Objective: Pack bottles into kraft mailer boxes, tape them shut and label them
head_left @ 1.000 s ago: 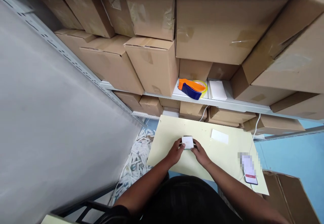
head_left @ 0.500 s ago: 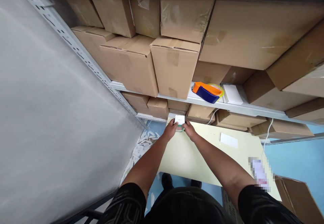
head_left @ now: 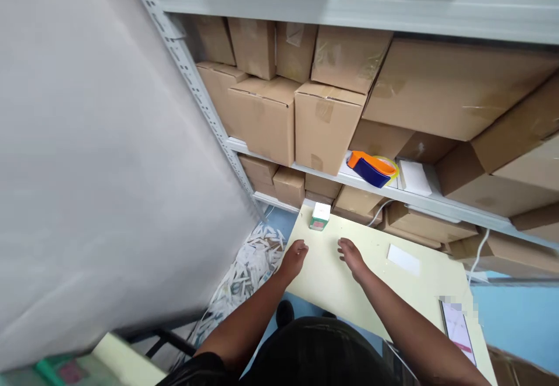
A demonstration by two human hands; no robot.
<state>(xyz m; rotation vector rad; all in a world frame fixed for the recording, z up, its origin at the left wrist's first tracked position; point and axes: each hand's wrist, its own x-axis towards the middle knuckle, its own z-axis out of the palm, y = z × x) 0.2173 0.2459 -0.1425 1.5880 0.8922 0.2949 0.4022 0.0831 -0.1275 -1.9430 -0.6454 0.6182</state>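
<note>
A small green-and-white box (head_left: 320,217) stands upright at the far left corner of the pale yellow table (head_left: 325,278), its white top facing up. Neither hand touches it. My left hand (head_left: 293,258) hovers over the table's left edge, nearer to me than the box, with its fingers loosely bent and nothing in them. To the right, my right hand (head_left: 350,256) holds nothing, its fingers apart and pointing inward. A gap of bare table separates the two hands.
A white card or flat box (head_left: 404,259) and a phone (head_left: 457,330) lie on the table's right. Shelves hold cardboard boxes (head_left: 329,127), an orange-and-blue tape dispenser (head_left: 372,169) and a white box (head_left: 414,177). White paper scraps (head_left: 247,266) cover the floor at left.
Both hands have let go of the small box and drawn back toward me, moving apart. The box now stands at the table's far corner. The view has shifted, showing more of the upper shelf.
</note>
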